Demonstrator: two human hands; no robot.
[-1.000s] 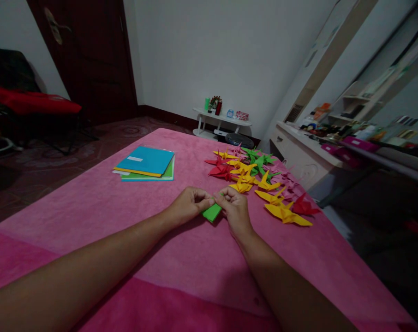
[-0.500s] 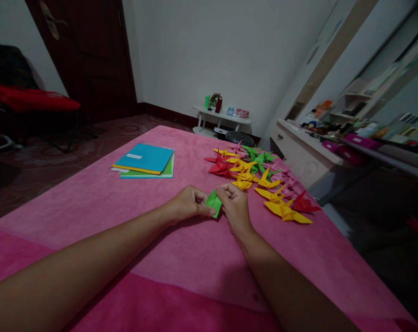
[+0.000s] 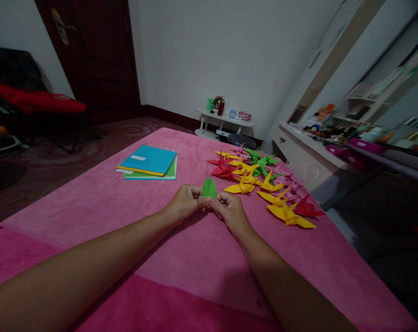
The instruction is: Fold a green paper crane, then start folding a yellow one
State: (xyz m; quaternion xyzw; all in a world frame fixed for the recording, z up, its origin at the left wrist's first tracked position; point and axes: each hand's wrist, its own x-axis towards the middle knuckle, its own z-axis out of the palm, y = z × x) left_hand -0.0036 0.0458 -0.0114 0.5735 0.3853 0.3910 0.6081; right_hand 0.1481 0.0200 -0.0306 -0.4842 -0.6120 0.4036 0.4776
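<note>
The left hand (image 3: 185,203) and the right hand (image 3: 231,210) meet at the middle of the view, each grip pinched, thumb against fingers, on the lower edge of a small, bright green, folded paper piece (image 3: 209,188). It stands up between them, its narrowed top pointing away from the person and a crease line running down its middle; whether its base touches what lies below is hidden by the fingers.

The paper should be very light, fairly stiff where layers stack and softer at single flaps, with little slip but easily crumpled or torn. The thick folded lower edge looks the best place to hold, with light thumb pressure, leaving the thin tip free.

Beneath is a broad, pink, plush-looking cloth-covered surface (image 3: 181,258). Just beyond the hands and to the right lie pointed folded-paper birds: yellow birds (image 3: 288,214) nearest, red birds (image 3: 224,171) among them, green birds (image 3: 263,161) and pink birds (image 3: 292,184) farther back. On the left, well apart from the grip, rests a flat stack of square coloured sheets (image 3: 150,159), blue uppermost with a white label, yellow and green edges showing underneath.

Farther off stands a low white stand (image 3: 224,118) against the wall.
</note>
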